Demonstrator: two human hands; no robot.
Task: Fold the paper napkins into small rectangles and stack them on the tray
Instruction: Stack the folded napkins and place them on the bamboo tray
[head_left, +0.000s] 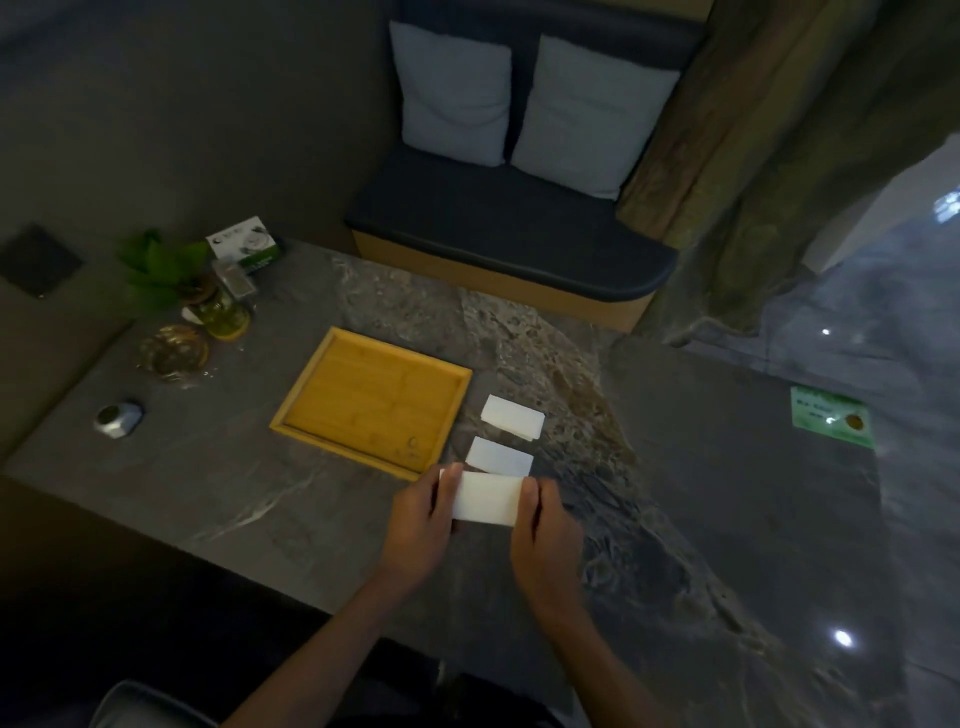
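Observation:
A white paper napkin (487, 498), folded into a rectangle, is held between both hands just above the grey stone table. My left hand (422, 519) grips its left edge and my right hand (546, 530) grips its right edge. Two more folded white napkins lie on the table beyond it, one close (500, 456) and one farther (513, 417). The wooden tray (291, 415) sits to their left with nothing on it.
At the table's far left stand a green plant (156, 270), a glass jar (223, 306), a card holder (244, 244), a glass ashtray (174, 351) and a metal bell (118, 418). A green card (831, 415) lies at the right. A cushioned bench (509, 228) is behind.

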